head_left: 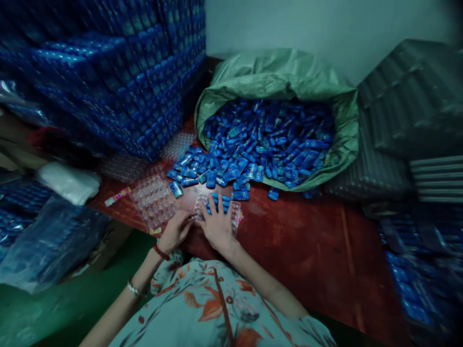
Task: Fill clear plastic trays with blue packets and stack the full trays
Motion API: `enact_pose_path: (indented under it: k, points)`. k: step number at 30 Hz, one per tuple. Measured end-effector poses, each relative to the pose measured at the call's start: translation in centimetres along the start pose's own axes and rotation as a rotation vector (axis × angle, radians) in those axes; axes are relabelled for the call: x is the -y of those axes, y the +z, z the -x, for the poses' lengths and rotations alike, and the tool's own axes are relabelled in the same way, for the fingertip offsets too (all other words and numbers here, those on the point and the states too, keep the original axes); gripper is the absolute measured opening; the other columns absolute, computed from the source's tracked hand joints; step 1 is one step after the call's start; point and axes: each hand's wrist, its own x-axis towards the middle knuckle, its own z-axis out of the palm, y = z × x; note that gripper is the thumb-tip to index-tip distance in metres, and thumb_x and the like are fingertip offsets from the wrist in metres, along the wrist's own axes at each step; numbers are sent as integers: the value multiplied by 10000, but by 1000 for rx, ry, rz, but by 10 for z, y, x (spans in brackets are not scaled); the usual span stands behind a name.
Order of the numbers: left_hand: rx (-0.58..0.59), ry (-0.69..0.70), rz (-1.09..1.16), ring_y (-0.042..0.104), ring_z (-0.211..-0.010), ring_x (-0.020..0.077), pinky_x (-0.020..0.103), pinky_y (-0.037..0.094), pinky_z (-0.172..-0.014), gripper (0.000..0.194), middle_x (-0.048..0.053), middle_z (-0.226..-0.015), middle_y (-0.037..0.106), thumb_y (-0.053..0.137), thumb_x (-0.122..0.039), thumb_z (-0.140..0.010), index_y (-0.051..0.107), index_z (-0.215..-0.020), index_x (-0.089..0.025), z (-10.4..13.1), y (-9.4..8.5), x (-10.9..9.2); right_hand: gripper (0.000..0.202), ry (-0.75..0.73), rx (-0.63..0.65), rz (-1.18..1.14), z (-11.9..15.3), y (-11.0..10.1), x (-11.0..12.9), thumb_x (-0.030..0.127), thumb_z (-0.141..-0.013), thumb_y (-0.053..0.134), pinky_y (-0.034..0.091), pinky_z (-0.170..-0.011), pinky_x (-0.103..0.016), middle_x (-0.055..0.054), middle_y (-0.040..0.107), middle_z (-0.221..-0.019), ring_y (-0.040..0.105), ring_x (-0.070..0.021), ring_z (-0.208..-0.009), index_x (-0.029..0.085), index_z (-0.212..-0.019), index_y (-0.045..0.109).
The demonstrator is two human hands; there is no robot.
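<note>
On the red table a clear plastic tray [235, 211] with round hollows lies in front of me, holding several small blue bottle-shaped packs [221, 196] in its far part. My right hand [219, 226] rests palm down over the tray and packs, its fingers spread. At the tray's near left edge, my left hand [176, 230] has its fingers curled and pinched on the rim; the fingertips are partly hidden. Just beyond is a loose heap of the same blue packs [231, 164], spilling from a green woven sack [347, 130].
More clear trays [154, 202] lie left of my hands, beside a pink and white strip [117, 196]. Filled blue trays form a tall stack [144, 86] at the back left. Grey stacked trays [412, 106] stand at the right. A white plastic bag [68, 182] sits at the left.
</note>
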Motion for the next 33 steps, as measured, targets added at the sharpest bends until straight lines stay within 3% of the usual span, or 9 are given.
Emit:
enact_pose_path:
  k: [3,7,10,14,18,23,27,30,33]
  points:
    - [147,107,-12,533,-1057,218,380,467,-914,224,111,-1148,555,531,-256,-840,545,-1049,-178,-7,9,-3,512,-9,-29,-14,-1,-3,-5,453,-916,354,134,-1036,-602,-100,278,-1476,165,-318,-1356,247,-1385,347]
    - [26,74,-26,550,-986,203,367,494,-855,154,106,-1059,556,477,-237,-869,549,-985,-165,-10,35,-6,503,-50,-73,-77,-2,-4,-16,398,-925,373,177,-1047,-551,-91,333,-1452,211,-282,-1346,228,-1396,323]
    - [-28,90,-11,574,-888,174,318,511,-781,160,85,-962,564,418,-205,-894,553,-970,-165,-13,45,-5,451,-80,-104,-166,-4,-6,-29,325,-948,338,228,-1052,-476,-70,383,-1426,255,-220,-1334,224,-1388,335]
    - [-50,117,38,585,-794,143,267,507,-722,175,58,-870,570,388,-179,-906,554,-960,-168,-16,42,-1,342,-155,-137,-308,-4,-10,-45,289,-944,371,269,-1050,-416,-26,469,-1361,309,-174,-1305,272,-1255,515]
    - [3,109,31,583,-802,149,270,498,-732,187,65,-861,578,379,-169,-907,565,-928,-162,-18,40,2,228,-263,-211,-322,2,-11,-48,354,-872,525,183,-1087,-497,-40,577,-1209,344,-213,-1275,270,-1036,660]
    - [57,99,45,584,-787,162,296,499,-738,174,70,-842,595,392,-156,-895,565,-911,-146,-21,40,0,163,-286,-280,-223,5,-7,-33,260,-866,533,124,-1094,-539,-78,605,-1083,375,-223,-1245,218,-915,683]
    - [101,87,-35,571,-876,192,343,487,-789,218,89,-947,600,444,-99,-830,558,-1007,-154,-22,18,2,138,-289,-281,-287,7,-4,-35,273,-845,565,122,-1080,-563,-64,588,-1121,383,-237,-1236,249,-904,688]
    - [137,51,-13,573,-805,169,301,482,-737,206,62,-873,608,427,-80,-816,576,-932,-162,-37,-6,10,190,-127,-378,-395,7,-3,-58,260,-879,502,284,-1020,-488,-57,599,-1078,474,-211,-1120,258,-936,683]
    - [19,-46,-4,586,-802,159,282,470,-746,162,56,-868,627,413,-156,-872,573,-894,-157,-71,-13,15,267,203,-427,-347,-3,-3,-92,232,-909,404,405,-859,-412,-82,609,-985,508,-218,-980,214,-978,661]
